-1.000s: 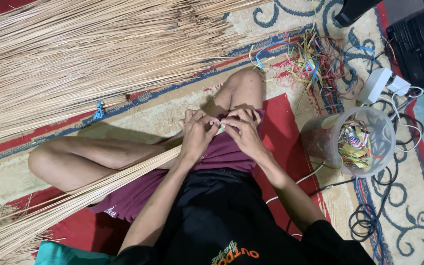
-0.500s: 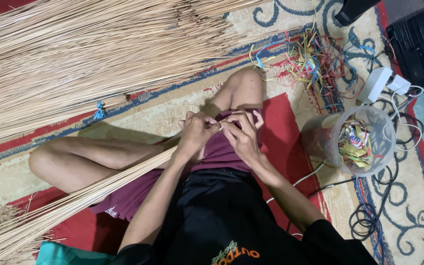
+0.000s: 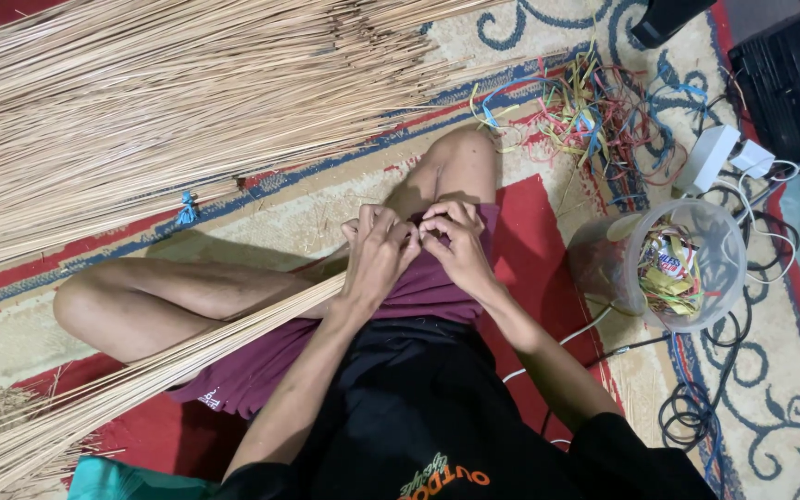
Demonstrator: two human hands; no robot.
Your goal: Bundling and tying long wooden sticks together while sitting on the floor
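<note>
I sit cross-legged on a patterned carpet. My left hand (image 3: 378, 252) is closed around the end of a bundle of thin tan sticks (image 3: 131, 381) that runs from my lap down to the lower left. My right hand (image 3: 453, 243) meets it fingertip to fingertip over my maroon shorts, fingers pinched at the bundle's end. What the right fingers hold is too small to make out.
A large heap of loose tan sticks (image 3: 168, 102) covers the upper left. Coloured plastic strips (image 3: 594, 111) lie scattered past my knee. A clear plastic jar (image 3: 687, 264) with coloured strips lies on its side at right, near a white power strip (image 3: 707, 157) and cables.
Both hands have stayed together at the bundle's end, with the fingers shifting slightly. The bundle and my legs have not moved.
</note>
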